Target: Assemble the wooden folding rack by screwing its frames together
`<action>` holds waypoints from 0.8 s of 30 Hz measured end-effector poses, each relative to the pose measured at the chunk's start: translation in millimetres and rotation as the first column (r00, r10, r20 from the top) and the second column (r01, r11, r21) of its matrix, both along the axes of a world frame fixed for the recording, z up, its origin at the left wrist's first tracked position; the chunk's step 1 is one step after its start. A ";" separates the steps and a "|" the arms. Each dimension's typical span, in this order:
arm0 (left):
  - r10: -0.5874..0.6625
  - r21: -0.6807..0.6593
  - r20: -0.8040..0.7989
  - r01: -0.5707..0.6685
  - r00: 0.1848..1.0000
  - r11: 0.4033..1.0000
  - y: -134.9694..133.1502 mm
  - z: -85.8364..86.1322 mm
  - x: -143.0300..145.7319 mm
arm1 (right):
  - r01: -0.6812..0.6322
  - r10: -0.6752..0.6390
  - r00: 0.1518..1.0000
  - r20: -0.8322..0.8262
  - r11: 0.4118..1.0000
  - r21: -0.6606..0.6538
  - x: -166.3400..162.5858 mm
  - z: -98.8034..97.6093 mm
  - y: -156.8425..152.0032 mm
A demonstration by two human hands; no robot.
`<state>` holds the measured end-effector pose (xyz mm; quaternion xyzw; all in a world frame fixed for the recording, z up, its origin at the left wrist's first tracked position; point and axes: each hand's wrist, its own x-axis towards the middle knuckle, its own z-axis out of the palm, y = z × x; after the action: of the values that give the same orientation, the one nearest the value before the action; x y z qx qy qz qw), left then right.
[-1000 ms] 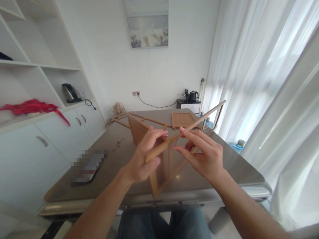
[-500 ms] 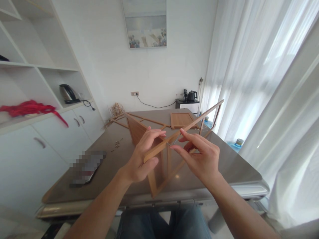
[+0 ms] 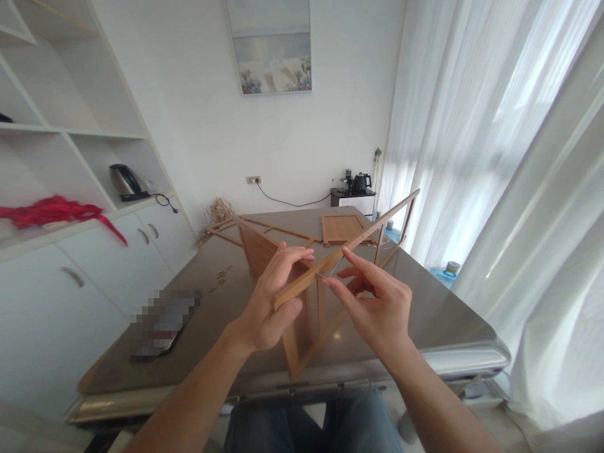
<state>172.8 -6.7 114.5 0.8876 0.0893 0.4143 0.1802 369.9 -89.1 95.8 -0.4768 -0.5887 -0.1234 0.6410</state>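
A light-brown wooden frame point(image 3: 372, 228) stands on the table, joined to a slanting wooden panel point(image 3: 255, 248). My left hand point(image 3: 271, 302) is closed around the near end of the frame's upper rail, thumb below and fingers over the top. In my right hand point(image 3: 377, 296), a thin L-shaped hex key point(image 3: 334, 268) is pinched between thumb and fingertips. The key's short end meets the side of the rail, just right of my left hand. Whether a screw sits there is too small to make out.
Another wooden frame point(image 3: 268, 228) and a square wooden panel point(image 3: 343, 228) lie farther back on the grey table point(image 3: 425, 308). Small hardware pieces point(image 3: 221, 277) and a pixelated flat object point(image 3: 165, 324) are at left. Beyond stand a kettle point(image 3: 126, 182) and coffee maker point(image 3: 361, 182).
My right hand has shifted slightly left and turned a little with the hex key. My left hand keeps its hold on the frame. The whole view has moved slightly.
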 end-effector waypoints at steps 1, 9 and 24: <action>0.006 -0.002 0.007 -0.006 1.000 1.000 -2.1 -0.3 0.9 | -0.003 0.003 1.000 -0.016 1.000 -0.003 0.4 -1.7 -0.6; -0.047 -0.009 -0.020 0.047 0.999 0.999 3.5 19.7 -4.8 | -0.096 0.093 0.993 -0.074 0.995 -0.032 5.9 -3.3 -7.8; -0.089 -0.031 -0.452 0.084 0.887 0.996 9.2 69.7 1.7 | 0.031 -0.030 0.999 0.028 0.999 -0.018 4.1 2.5 -12.7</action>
<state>174.4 2.5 184.2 0.9619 0.0915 0.1872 0.1771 374.0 -101.8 98.3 -0.4898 -0.5914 -0.1344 0.6264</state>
